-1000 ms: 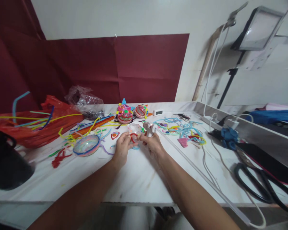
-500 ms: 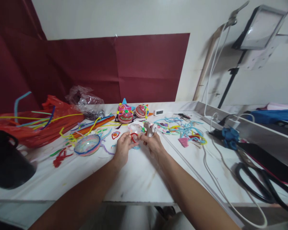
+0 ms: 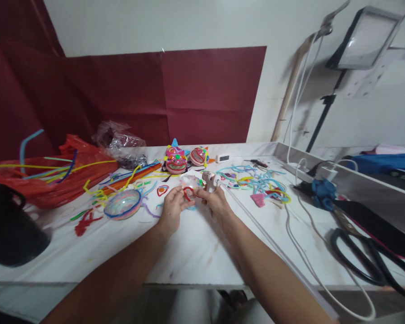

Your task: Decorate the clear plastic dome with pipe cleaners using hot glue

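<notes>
My left hand [image 3: 173, 204] is closed, its fingertips pinching a red pipe-cleaner loop [image 3: 188, 193] at the middle of the table. Just behind the loop is a clear, colour-dotted plastic dome [image 3: 190, 181] with a bit of green at its right side. A pale glue gun [image 3: 211, 181] is gripped in my right hand [image 3: 216, 202], its body rising above the fingers. My right thumb and index finger reach the loop's right side; whether they pinch it too is hard to make out. An eye-shaped red and orange piece [image 3: 162, 190] lies left of the hands.
A blue-rimmed clear bowl [image 3: 123, 204] sits left, near a black container [image 3: 15, 225]. Two decorated lion heads [image 3: 176, 159] stand behind. Pipe-cleaner scraps [image 3: 253, 177] spread right, beside white cables [image 3: 300, 243] and large black-handled scissors [image 3: 357, 256]. A red plastic bag [image 3: 84, 180] lies at left.
The red loop and fingers have shifted very slightly. Both hands keep the same hold, and everything else on the table looks unchanged.
</notes>
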